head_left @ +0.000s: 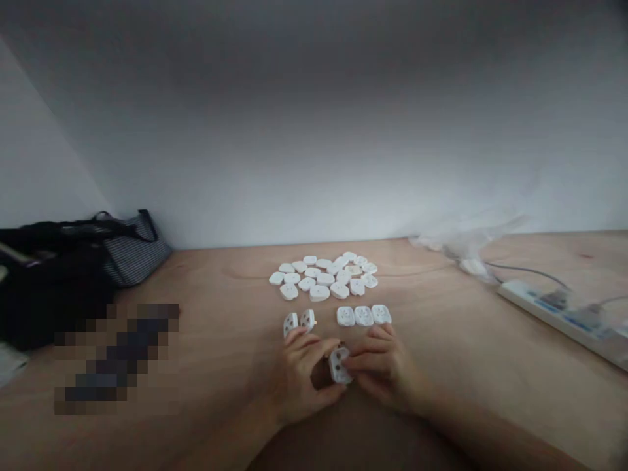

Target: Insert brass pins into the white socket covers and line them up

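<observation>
Between both hands, the white piece (338, 366) is pinched by its rim in the left hand (300, 369) and at its side by the right hand (385, 364), and is best kept steady.

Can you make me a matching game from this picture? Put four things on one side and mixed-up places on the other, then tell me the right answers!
Things
1. White piece with fingers on it
2. Row of three white pieces
3. Power strip
4. Black bag

Places
A. Right side of the table
B. Between the left hand and right hand
C. Far left
D. Just beyond the right hand

Right pairs: 1-B, 2-D, 3-A, 4-C
</observation>
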